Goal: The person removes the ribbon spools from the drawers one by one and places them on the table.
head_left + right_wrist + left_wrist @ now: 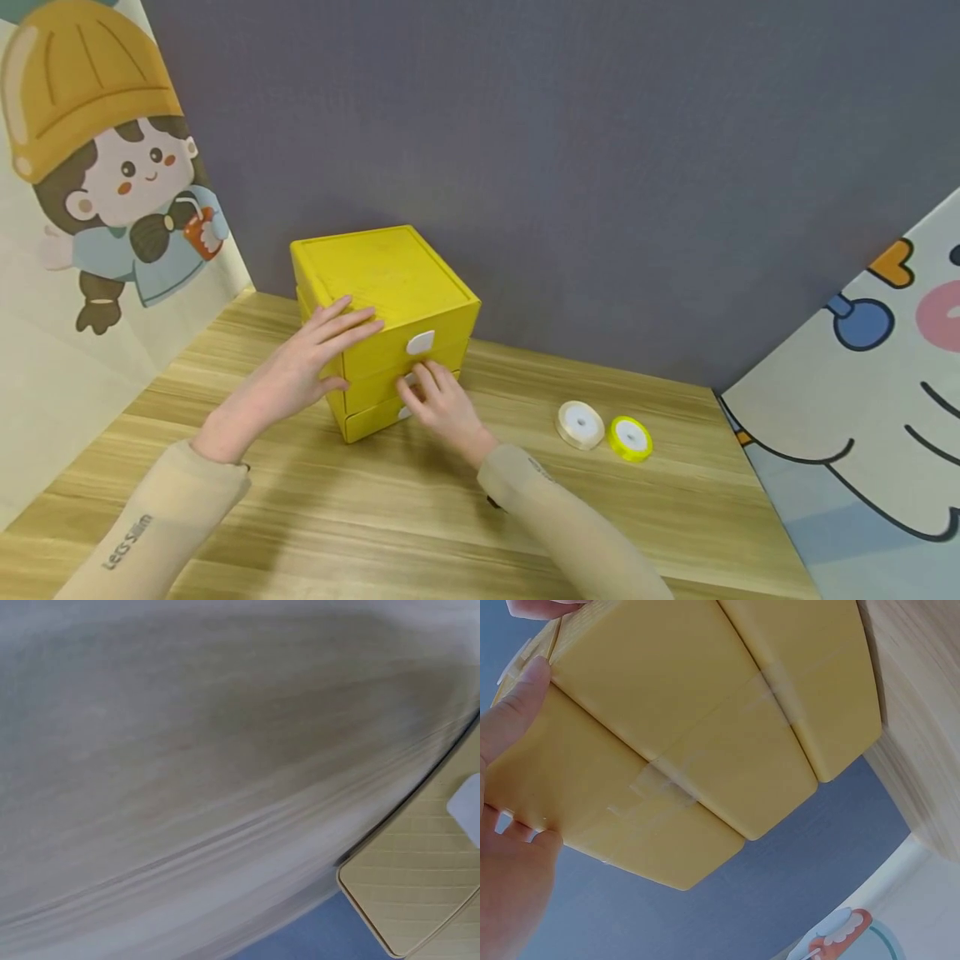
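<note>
A yellow drawer box (386, 321) stands on the wooden table (375, 517) near the grey back wall (600, 167). The left hand (300, 371) lies flat with spread fingers on its top front edge and left side. The right hand (442, 404) has its fingertips at the middle drawer's white handle (410, 380); whether they pinch it cannot be told. The left sleeve (150, 533) reads "Let's Slim". Two ribbon spools, white (580, 424) and yellow (630, 438), lie well apart to the right, bare tabletop between.
</note>
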Tool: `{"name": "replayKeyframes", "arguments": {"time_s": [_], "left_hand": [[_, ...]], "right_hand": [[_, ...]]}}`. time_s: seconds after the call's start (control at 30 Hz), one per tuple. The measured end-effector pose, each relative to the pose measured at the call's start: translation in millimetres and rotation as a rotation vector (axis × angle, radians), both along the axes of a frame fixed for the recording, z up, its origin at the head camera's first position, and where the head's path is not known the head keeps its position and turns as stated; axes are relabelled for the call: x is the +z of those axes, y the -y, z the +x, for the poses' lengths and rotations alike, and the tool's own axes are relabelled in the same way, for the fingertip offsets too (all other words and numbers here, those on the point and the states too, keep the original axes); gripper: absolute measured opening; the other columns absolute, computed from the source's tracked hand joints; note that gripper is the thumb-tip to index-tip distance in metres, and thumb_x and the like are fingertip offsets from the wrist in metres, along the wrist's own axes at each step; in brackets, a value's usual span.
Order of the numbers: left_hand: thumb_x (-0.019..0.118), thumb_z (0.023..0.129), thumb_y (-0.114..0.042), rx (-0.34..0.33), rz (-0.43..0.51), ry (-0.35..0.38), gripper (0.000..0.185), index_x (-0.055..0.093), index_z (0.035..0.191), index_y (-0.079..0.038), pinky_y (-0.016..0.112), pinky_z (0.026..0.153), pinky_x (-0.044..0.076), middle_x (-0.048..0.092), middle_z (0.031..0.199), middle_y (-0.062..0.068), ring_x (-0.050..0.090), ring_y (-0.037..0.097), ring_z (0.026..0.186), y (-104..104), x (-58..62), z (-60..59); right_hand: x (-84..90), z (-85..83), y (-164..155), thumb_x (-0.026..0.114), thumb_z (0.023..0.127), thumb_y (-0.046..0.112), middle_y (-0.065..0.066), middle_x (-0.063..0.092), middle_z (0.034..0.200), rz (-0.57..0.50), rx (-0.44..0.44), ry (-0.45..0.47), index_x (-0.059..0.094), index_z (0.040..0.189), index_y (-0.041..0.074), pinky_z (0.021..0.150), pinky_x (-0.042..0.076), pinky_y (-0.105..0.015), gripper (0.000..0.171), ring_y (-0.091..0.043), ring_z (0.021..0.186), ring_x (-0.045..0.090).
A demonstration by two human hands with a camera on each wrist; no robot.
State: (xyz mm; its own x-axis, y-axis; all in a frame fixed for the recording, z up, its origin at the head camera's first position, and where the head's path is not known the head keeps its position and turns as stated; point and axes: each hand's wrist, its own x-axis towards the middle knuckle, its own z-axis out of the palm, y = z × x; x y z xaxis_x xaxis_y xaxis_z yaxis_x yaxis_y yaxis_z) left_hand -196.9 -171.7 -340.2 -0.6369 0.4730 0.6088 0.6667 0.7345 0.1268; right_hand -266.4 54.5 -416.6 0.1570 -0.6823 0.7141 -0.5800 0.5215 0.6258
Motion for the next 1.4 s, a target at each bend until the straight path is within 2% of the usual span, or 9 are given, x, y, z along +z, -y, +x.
{"name": "replayKeyframes", "arguments": {"time_s": [0.43, 0.87, 1.4], "left_hand": [[0.087, 0.053, 0.009, 0.002, 0.006, 0.015, 0.099, 0.046, 0.141, -0.012, 0.056, 0.117, 0.028, 0.046, 0.146, 0.011, 0.031, 0.038, 0.141, -0.3, 0.7, -1.7], [0.086, 0.052, 0.011, 0.000, 0.012, 0.002, 0.098, 0.048, 0.139, -0.011, 0.058, 0.116, 0.028, 0.047, 0.145, 0.012, 0.033, 0.039, 0.140, 0.7, 2.1, -1.5], [0.086, 0.053, 0.011, -0.006, 0.024, 0.015, 0.097, 0.048, 0.140, -0.011, 0.059, 0.115, 0.029, 0.047, 0.145, 0.012, 0.032, 0.038, 0.141, 0.0, 0.1, 0.5]], "right_hand": [[9.9, 4.8, 3.8, 0.042, 0.088, -0.008, -0.007, 0.065, 0.080, -0.016, -0.029, -0.086, 0.065, 0.080, 0.013, 0.069, 0.060, -0.024, 0.032, -0.019, 0.073, 0.063], [16.6, 16.5, -2.2, 0.042, 0.086, -0.007, -0.008, 0.068, 0.080, 0.022, -0.036, -0.088, 0.066, 0.078, 0.013, 0.068, 0.060, -0.024, 0.033, -0.019, 0.071, 0.064], [15.4, 32.7, -16.2, 0.044, 0.084, -0.007, -0.009, 0.065, 0.079, 0.037, -0.001, -0.068, 0.065, 0.078, 0.011, 0.066, 0.059, -0.024, 0.028, -0.019, 0.070, 0.062]]}}
